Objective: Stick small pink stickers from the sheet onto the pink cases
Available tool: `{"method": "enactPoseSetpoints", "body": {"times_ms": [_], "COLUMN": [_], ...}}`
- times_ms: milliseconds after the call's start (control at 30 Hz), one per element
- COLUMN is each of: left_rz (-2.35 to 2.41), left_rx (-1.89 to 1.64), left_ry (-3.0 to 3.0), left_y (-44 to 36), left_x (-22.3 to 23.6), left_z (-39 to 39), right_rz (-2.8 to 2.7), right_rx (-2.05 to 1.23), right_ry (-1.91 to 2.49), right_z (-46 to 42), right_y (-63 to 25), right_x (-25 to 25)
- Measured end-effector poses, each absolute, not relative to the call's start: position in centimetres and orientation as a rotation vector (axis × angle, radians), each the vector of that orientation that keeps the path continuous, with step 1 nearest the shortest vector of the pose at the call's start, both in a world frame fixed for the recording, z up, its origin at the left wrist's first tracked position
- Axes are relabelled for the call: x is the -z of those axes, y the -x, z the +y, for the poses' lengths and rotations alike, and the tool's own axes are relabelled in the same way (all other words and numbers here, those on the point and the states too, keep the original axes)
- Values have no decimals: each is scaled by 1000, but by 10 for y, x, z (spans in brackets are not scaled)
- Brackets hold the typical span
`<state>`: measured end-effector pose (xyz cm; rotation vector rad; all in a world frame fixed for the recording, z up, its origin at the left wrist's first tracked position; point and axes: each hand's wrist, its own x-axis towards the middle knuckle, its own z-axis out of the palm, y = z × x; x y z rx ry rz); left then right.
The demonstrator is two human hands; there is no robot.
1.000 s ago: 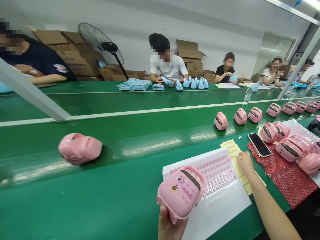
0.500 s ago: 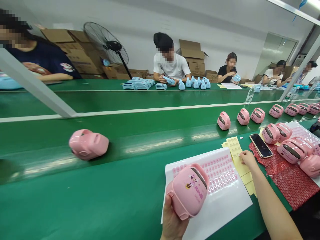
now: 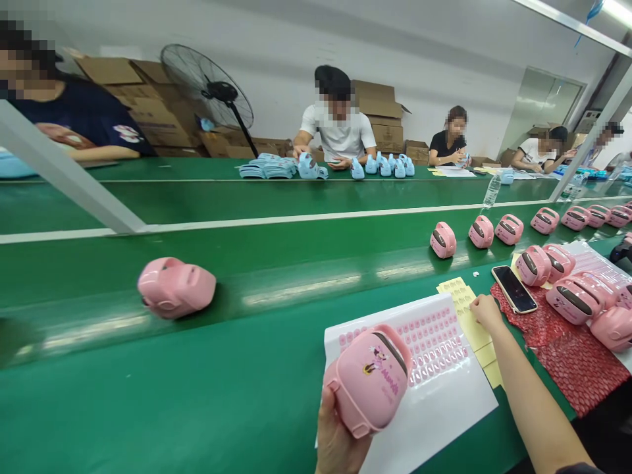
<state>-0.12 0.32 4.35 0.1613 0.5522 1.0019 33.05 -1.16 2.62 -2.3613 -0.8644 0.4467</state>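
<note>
My left hand [image 3: 340, 438] grips a pink plastic case with a handle [image 3: 368, 385] from below and holds it above a white sheet of pink stickers [image 3: 434, 395]. The case is tilted, with a cartoon figure and pink lettering on its face and a dark panel by the handle. To its right, my right hand [image 3: 486, 313] is closed, fingertips pinched at the edge of a yellow sticker sheet [image 3: 459, 296]. Whatever lies between those fingers is too small to make out. More yellow sheets lie beneath, partly hidden by the sticker sheet and my forearm.
A second pink case [image 3: 176, 288] lies on the green belt [image 3: 296, 276] at left. Several more pink cases [image 3: 443, 239] stand in a row at right. A phone [image 3: 514, 289] rests on red bubble wrap [image 3: 567, 355]. Across the line, co-workers handle blue cases [image 3: 309, 166].
Both my hands stay almost in place, with the right hand shifted slightly up and left along the yellow sheet. Across the line, the co-worker in white has moved a blue case to the left.
</note>
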Motion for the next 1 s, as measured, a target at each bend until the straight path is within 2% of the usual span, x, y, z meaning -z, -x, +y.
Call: {"method": "enactPoseSetpoints", "body": {"times_ms": [233,433,700,1000], "left_rz": [636,798,875,907], "left_rx": [-920,-1034,-1086,-1091], "left_ry": [-157,-248,-460,-463], "left_y": [-2,-17,-42,-45], "left_x": [-62,-86,-91,-97], "left_z": [6,8,4,1], "right_rz": [-764,-710,-895,-1030], "right_rx": [-616,-849,-1163,-1199], "right_ry": [2199,1880,1325,1435], "right_z": [-19,-28,-28,-21], "right_y": [-322,-307,-210,-175], "right_x": [-36,-63,-115,-124]}}
